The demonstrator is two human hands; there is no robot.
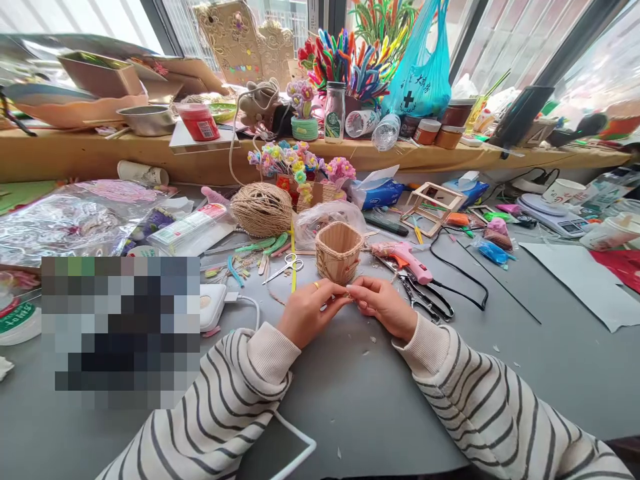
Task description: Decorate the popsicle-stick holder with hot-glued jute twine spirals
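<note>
My left hand point(316, 310) and my right hand point(383, 305) meet fingertip to fingertip above the grey table. Both are pinched closed around something too small to make out. Just behind them stands a small wooden basket point(339, 257) with a braided rim, upright. Left of the basket lie small white-handled scissors point(285, 268) beside a yellow strip point(293, 273). To the right, a pink hot glue gun point(403, 260) rests on its side, its black cord curling rightward. Black-handled pliers point(425, 300) lie close to my right hand.
A ball of jute twine point(262, 209) sits behind the scissors. Crocheted flowers point(295, 163) stand at the back, near a wooden frame point(433, 207). On the right are a kitchen scale point(553, 217) and white paper point(583, 280). A white cable point(300, 437) crosses the near left; a blurred patch hides part there.
</note>
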